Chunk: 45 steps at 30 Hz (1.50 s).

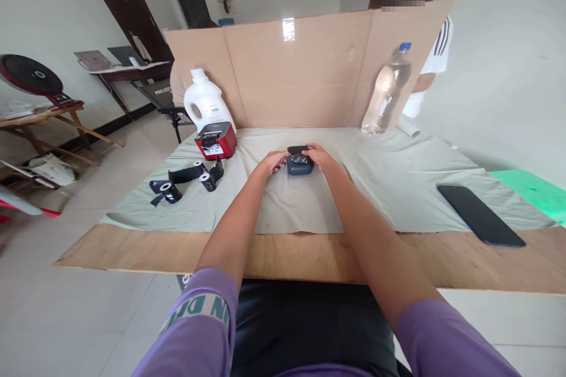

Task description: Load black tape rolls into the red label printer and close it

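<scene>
A small dark blue-black device (pixel 300 165), looking like a portable label printer, sits on the cloth in front of me. Something shiny and clear shows along its upper front. My left hand (pixel 275 161) grips it from the left side, with fingers curled at its edge. On the right, my right hand (pixel 319 156) holds its top right corner, fingers bent over the lid area. Whether the lid is raised is too small to make out. To the left stands a red and black box-shaped device (pixel 223 141), with black rolls (pixel 207 181) and loose dark strips lying before it.
A pale green cloth (pixel 371 188) covers most of the wooden table (pixel 168 250). A cardboard panel (pixel 300 82) stands behind, with a white jug (pixel 210 100) and a clear bottle (pixel 387 94) beside it. A phone (pixel 480 215) lies at right. A person (pixel 437 53) stands behind the panel.
</scene>
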{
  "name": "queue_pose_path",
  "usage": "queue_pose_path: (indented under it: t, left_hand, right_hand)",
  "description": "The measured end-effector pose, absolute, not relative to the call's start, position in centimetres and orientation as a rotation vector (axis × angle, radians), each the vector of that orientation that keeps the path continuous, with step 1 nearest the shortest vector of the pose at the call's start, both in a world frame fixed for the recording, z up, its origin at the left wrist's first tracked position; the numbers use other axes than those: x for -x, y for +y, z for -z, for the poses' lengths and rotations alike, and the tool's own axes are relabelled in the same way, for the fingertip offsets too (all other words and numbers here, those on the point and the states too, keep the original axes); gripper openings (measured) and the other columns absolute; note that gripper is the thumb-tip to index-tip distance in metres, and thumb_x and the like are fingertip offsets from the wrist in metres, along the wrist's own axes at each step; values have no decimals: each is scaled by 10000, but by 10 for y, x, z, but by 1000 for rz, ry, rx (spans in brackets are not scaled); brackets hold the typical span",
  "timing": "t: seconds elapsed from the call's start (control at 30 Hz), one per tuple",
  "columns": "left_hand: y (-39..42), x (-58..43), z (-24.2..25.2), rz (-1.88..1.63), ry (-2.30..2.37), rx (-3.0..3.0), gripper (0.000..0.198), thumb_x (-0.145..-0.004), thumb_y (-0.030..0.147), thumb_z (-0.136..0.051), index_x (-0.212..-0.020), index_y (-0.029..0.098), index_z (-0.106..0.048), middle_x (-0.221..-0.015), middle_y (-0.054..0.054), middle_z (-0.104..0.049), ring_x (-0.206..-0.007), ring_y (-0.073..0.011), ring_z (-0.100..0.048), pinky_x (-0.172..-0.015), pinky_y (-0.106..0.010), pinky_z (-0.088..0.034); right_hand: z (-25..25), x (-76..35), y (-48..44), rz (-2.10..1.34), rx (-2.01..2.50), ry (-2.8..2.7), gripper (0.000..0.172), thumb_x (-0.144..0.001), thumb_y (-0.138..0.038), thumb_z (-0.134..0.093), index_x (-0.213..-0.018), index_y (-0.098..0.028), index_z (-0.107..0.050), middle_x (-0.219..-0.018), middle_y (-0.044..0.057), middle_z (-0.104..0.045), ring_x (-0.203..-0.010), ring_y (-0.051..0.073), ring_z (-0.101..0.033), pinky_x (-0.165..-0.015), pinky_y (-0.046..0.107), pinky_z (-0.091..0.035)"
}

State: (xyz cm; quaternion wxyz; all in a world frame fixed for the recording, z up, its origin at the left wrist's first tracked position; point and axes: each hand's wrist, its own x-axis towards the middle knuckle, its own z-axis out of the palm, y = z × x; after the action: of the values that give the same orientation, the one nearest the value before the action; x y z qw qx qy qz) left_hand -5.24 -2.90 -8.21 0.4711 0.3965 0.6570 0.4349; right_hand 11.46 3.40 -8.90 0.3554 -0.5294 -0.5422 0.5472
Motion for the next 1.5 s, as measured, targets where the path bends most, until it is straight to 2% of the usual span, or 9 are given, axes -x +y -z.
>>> queue_pose_path:
  t: [0.27,0.47,0.57,0.67,0.8,1.03,1.2,1.37,1.5]
  left_hand:
    - [-31,46,83,-1108,1613,-950,243,-771,358,-748,-778,176,-587,-563,37,-513,-406,-43,-436,-380,-172,-170]
    - [-27,45,97,-1181,1681,-1001,275,-829,415,-708,-927,163,-660,-620,1,-598,-472,-75,-526,-418,-183,-279]
    - [-26,45,106,-1219,1703,-1056,264,-856,405,-676,-926,151,-681,-640,-11,-616,-498,-88,-539,-459,-198,-345]
    - [-30,43,115,-1288,1707,-1145,234,-900,367,-613,-933,152,-701,-680,-13,-633,-541,-92,-548,-547,-211,-425]
    - [-39,41,125,-1370,1730,-1257,254,-913,257,-547,-1090,183,-714,-752,-10,-681,-660,-123,-607,-703,-234,-489]
    - [-42,42,130,-1392,1778,-1374,302,-910,245,-540,-1138,181,-728,-878,-40,-739,-828,-173,-671,-846,-286,-522]
    - [-44,39,127,-1422,1787,-1442,291,-910,217,-544,-1110,187,-754,-1140,-65,-747,-1045,-200,-673,-1006,-302,-482]
    - [-56,39,121,-1393,1722,-1503,278,-904,362,-615,-1055,197,-780,-1147,-56,-763,-1125,-243,-674,-1011,-311,-489]
    - [-75,42,116,-1241,1673,-1686,477,-831,487,-702,-1207,194,-711,-1162,-74,-751,-1126,-285,-671,-992,-346,-497]
  right_hand:
    - [87,-114,26,-1422,1328,-1353,536,-822,-143,-639,-1347,-223,-568,-1402,80,-603,-1142,189,-630,-985,327,-511]
    - [98,-116,27,-1374,1256,-1365,496,-857,-191,-628,-1349,-232,-577,-1455,71,-568,-1231,188,-593,-1064,317,-463]
    - [106,-114,25,-1266,1223,-1406,455,-887,-215,-590,-1341,-227,-596,-1433,66,-589,-1274,191,-565,-1108,316,-419]
    - [114,-110,22,-1065,1236,-1458,404,-931,-233,-487,-1311,-211,-620,-1404,61,-611,-1290,177,-547,-1141,307,-372]
    - [122,-107,15,-840,1280,-1481,417,-946,-266,-384,-1263,-191,-644,-1356,83,-635,-1270,175,-548,-1135,293,-361]
    - [116,-111,5,-953,1237,-1454,483,-835,-183,-367,-1236,-176,-636,-1328,60,-658,-1209,151,-575,-1087,266,-401]
    - [112,-114,1,-956,1236,-1478,505,-821,-190,-385,-1252,-166,-646,-1317,63,-671,-1212,161,-587,-1091,268,-406]
    - [111,-116,-3,-917,1262,-1546,441,-853,-217,-428,-1215,-188,-679,-1313,62,-681,-1246,190,-577,-1123,313,-387]
    - [106,-114,-11,-1003,1201,-1584,415,-861,-219,-438,-1198,-194,-679,-1254,46,-706,-1207,188,-599,-1097,322,-415]
